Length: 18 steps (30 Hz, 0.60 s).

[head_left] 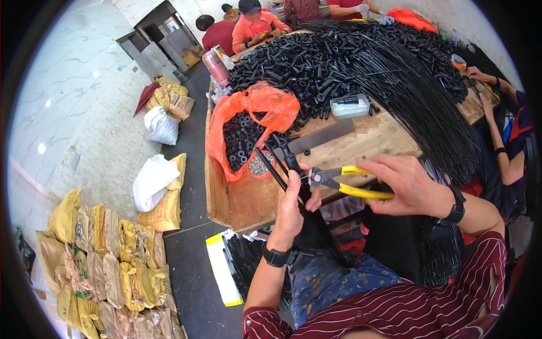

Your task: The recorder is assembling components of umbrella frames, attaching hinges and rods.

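My right hand (409,183) is wrapped round the yellow handles of a pair of pliers (358,192). The pliers' metal jaws meet a small bright piece beside the fingertips of my left hand (293,206). That left hand is closed on several slim black rods (276,169) with a thicker black fitting among them, and their lower ends run down toward my lap. Just beyond the rods, a small red-rimmed bowl (260,164) holds little silvery metal pieces. An orange plastic bag (226,121) full of black ring-shaped parts lies behind the bowl.
A big heap of black fittings (293,59) and a fan of long black rods (418,101) cover the wooden table (389,133). A flat metal bar (322,137) and a clear plastic box (350,106) lie nearby. Yellow sacks (107,254) line the left floor. Co-workers sit around the table.
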Tool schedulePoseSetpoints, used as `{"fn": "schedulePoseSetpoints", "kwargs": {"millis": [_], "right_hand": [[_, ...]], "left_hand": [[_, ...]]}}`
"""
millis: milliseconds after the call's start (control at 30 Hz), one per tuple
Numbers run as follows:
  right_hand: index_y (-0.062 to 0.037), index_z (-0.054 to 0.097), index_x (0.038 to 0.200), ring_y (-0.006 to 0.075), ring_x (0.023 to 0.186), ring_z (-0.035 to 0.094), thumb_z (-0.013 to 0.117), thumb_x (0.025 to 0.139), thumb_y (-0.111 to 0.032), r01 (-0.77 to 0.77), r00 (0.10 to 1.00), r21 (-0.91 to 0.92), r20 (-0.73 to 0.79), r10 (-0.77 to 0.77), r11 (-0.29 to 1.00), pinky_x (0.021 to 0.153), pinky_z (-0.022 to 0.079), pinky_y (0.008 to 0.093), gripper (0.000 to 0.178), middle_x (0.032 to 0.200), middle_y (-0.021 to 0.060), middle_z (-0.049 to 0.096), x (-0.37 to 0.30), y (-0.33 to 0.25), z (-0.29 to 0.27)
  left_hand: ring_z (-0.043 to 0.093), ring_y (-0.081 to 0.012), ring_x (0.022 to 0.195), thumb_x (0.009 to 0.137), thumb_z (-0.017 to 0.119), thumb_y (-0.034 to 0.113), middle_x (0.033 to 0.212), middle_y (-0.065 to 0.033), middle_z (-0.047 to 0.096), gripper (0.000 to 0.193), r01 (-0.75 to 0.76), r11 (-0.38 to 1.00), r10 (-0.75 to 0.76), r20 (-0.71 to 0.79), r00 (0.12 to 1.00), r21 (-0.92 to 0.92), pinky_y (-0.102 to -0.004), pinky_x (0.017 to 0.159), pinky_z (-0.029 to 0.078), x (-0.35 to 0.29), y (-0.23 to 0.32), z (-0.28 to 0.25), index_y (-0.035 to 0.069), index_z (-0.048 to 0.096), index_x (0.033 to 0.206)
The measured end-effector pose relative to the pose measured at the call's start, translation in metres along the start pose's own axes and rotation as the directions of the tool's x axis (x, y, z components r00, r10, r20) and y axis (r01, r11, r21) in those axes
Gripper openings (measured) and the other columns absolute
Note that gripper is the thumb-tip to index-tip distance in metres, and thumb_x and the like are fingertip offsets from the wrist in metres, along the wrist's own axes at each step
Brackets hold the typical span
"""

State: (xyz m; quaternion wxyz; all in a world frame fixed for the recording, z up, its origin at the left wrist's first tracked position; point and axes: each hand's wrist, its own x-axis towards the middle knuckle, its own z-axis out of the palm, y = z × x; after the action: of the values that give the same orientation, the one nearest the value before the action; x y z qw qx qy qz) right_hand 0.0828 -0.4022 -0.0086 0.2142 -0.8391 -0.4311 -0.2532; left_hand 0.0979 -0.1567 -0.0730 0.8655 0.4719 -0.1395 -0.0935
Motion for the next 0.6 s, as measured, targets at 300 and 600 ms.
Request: {"fn": "schedulePoseSetpoints", "kwargs": {"millis": [300, 600], "right_hand": [[0.0036, 0.051, 0.122, 0.0226, 0.070, 0.066, 0.055, 0.093, -0.025, -0.645, 0.747, 0.559, 0.605, 0.276, 0.521, 0.062, 0.054, 0.0322, 0.041, 0.087, 0.0144, 0.065, -0.002, 0.001, -0.011], [0.0005, 0.057, 0.106, 0.0165, 0.065, 0.066, 0.050, 0.097, -0.030, -0.858, 0.489, 0.494, 0.870, 0.070, -0.140, 0.059, 0.052, 0.0258, 0.033, 0.079, 0.0113, 0.066, -0.019, -0.027, 0.012]], "left_hand": [[0.041, -0.0107, 0.050, 0.101, 0.033, 0.045, 0.077, -0.0045, 0.048, 0.039, -0.007, 0.998, 0.013, 0.085, 0.996, -0.069, -0.0265, 0.046, 0.034, -0.004, 0.002, -0.005, 0.009, 0.044, 0.108], [0.058, -0.0165, 0.066, 0.097, 0.045, 0.044, 0.084, -0.0067, 0.055, 0.039, 0.063, 0.998, -0.065, 0.053, 0.997, 0.023, -0.0305, 0.064, 0.049, 0.002, 0.016, -0.002, 0.005, 0.050, 0.098]]}}
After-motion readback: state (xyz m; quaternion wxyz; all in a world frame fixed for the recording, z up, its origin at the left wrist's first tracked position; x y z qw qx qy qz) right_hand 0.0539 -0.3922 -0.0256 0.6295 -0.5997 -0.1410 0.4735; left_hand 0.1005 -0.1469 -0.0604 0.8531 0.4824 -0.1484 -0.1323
